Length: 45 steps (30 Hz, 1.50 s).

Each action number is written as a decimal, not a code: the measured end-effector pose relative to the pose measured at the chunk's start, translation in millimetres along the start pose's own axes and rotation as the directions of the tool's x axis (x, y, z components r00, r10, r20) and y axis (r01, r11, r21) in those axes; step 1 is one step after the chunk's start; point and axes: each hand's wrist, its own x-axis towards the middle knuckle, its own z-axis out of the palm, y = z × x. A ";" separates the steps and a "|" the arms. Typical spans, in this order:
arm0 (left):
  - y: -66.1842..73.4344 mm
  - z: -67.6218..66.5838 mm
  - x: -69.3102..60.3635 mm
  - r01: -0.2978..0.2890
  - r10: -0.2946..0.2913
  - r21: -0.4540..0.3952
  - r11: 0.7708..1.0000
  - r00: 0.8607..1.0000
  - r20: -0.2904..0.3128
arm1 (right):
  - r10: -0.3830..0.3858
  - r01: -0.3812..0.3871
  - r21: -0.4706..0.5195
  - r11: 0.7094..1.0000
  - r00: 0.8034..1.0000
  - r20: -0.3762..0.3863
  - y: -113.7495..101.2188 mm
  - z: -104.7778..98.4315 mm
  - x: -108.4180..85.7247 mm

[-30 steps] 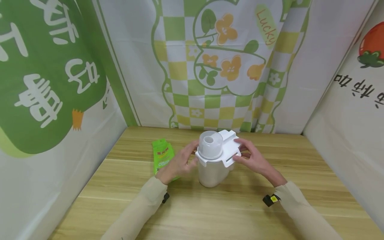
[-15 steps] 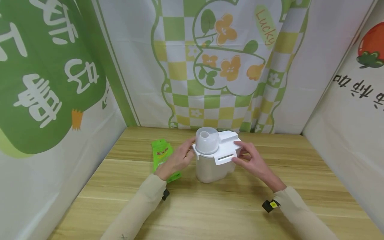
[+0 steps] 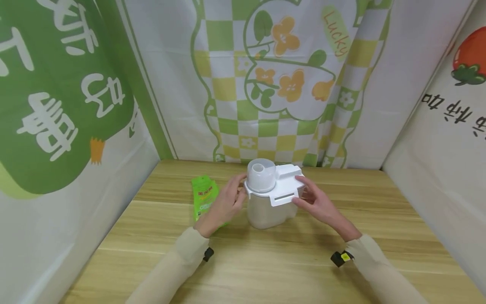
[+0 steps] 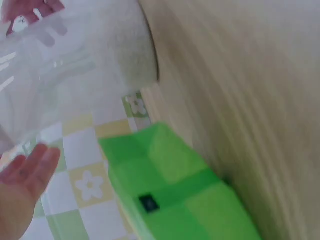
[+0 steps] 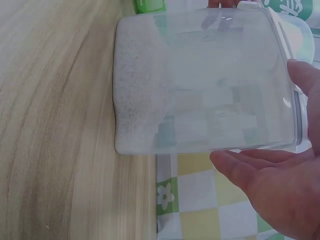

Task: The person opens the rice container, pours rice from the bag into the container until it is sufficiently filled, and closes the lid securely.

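Note:
A clear plastic storage container (image 3: pixel 267 213) stands upright on the table, with white grains in its lower part. It wears a white lid (image 3: pixel 286 183) topped by a clear domed cup (image 3: pixel 261 175). A slotted flap (image 3: pixel 284 198) juts out from the lid's front. My left hand (image 3: pixel 225 202) holds the lid's rounded left end; the left wrist view shows some of its fingers fairly straight beside the container. With my right hand (image 3: pixel 320 204) I grip the right end, one digit on the lid edge and other fingers against the wall (image 5: pixel 235 147) in the right wrist view.
Left of the container lies a green printed bag (image 3: pixel 205 196), partly hidden by my left hand; the left wrist view shows its green side (image 4: pixel 180 190) close up. Printed cloth (image 3: pixel 250 122) hangs behind the wooden table (image 3: pixel 273 270) and along both sides.
The container has turned between my hands, so its slotted flap faces more toward me. It has shifted slightly back and left. Both hands have followed it and stay at the lid's ends.

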 end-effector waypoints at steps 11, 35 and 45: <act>15.2 20.8 0.1 0.111 -0.107 -0.119 0.987 0.993 0.040 | 0.001 -0.002 -0.035 0.999 1.000 -0.031 -1.6 1.4 -1.7; 20.2 34.4 3.3 0.134 -0.140 -0.064 0.989 0.986 -0.090 | 0.000 -0.015 -0.103 0.995 0.989 -0.147 -10.0 15.7 -2.3; 16.7 37.8 3.5 0.100 -0.106 -0.058 0.993 0.986 -0.126 | -0.027 0.002 -0.139 0.990 0.983 -0.180 -11.1 15.1 -1.0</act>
